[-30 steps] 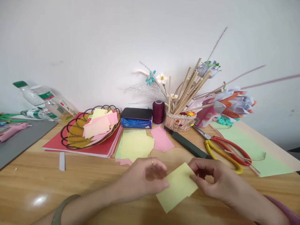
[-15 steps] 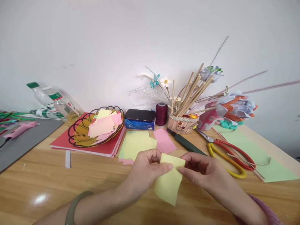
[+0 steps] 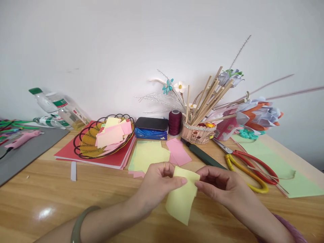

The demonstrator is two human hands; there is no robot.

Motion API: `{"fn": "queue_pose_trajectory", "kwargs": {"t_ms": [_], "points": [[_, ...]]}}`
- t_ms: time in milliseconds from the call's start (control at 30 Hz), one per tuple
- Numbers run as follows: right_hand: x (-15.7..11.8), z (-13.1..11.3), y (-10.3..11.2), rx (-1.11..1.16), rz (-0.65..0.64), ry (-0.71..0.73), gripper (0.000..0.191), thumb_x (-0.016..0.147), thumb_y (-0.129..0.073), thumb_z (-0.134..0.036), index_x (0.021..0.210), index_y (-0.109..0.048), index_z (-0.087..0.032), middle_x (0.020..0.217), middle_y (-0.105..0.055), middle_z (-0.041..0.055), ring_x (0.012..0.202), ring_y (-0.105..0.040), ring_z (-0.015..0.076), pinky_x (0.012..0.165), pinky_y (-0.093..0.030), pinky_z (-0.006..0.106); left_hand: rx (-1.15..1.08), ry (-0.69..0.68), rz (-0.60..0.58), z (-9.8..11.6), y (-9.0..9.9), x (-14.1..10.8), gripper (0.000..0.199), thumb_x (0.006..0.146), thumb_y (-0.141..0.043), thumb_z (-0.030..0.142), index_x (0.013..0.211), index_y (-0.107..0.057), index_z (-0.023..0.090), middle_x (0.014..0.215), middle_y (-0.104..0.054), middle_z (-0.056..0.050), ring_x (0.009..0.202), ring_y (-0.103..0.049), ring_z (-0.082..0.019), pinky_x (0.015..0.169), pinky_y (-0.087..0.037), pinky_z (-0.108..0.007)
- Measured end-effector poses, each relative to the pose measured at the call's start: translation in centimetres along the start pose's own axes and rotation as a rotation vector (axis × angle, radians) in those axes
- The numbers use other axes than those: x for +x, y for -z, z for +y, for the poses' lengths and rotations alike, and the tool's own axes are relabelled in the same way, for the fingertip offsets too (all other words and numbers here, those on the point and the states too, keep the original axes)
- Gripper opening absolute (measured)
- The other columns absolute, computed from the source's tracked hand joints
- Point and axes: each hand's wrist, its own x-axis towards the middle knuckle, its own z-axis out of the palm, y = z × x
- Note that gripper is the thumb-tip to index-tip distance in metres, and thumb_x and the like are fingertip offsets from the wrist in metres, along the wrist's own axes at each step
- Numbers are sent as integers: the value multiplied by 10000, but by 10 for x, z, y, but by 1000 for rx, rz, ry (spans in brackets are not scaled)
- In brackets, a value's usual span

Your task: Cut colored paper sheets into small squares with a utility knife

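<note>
Between my two hands is a small piece of yellow paper, slightly curved, its lower end hanging free above the table. My left hand pinches its upper left part, thumb on the front face and fingers behind. At the upper right edge, my right hand has thumb and fingertips closed on the paper. Just beyond lie a stack of yellow-green paper pieces and some pink paper pieces. Fingers behind the sheet are partly hidden.
A woven basket of paper pieces rests on red paper. Behind stand a maroon thread spool and a pot with wooden sticks. Scissors with red and yellow handles lie right, beside green paper. Bottles lean left.
The right thumb has shifted slightly right along the paper's edge. The sheet's top right corner has tilted down a little. The left hand keeps its pinch.
</note>
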Motion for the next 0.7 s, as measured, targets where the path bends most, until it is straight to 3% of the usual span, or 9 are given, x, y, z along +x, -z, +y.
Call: {"fn": "queue_pose_trajectory", "kwargs": {"t_ms": [200, 367, 467, 600, 700], "points": [[1, -4, 3, -11, -53, -29, 285, 685, -614, -480, 629, -623, -200, 607, -588, 4, 565, -518, 127, 519, -431, 248, 92, 65, -106, 2, 2, 1, 273, 531, -745, 329, 598, -568, 132, 600, -566, 10, 527, -460, -94, 522, -338, -211], [0, -7, -3, -28, -99, -50, 257, 670, -622, -457, 744, -653, -214, 679, -628, 8, 613, -546, 138, 538, -440, 253, 271, 67, -188, -2, 4, 2, 251, 566, -680, 270, 521, -457, 162, 505, -384, 77, 476, -300, -56, 459, -204, -204], [0, -6, -7, -45, -132, -55, 249, 698, -587, -453, 686, -624, -207, 636, -599, -3, 581, -522, 124, 512, -418, 242, 330, 96, -284, -7, 4, 4, 260, 583, -664, 250, 521, -424, 170, 493, -345, 87, 469, -257, -52, 447, -159, -208], [4, 3, -6, -82, -131, -51, 276, 744, -514, -459, 683, -587, -199, 627, -567, -9, 562, -484, 114, 501, -388, 242, 327, 103, -319, -13, 7, 9, 215, 599, -681, 240, 636, -486, 160, 576, -461, 66, 507, -378, -68, 470, -264, -192], [9, 15, 0, -150, -78, -46, 269, 778, -478, -448, 722, -571, -202, 661, -568, -4, 586, -481, 124, 519, -379, 252, 407, 16, -232, -18, 14, 14, 211, 626, -676, 175, 781, -535, 155, 725, -575, 21, 646, -528, -118, 573, -396, -213]]}}
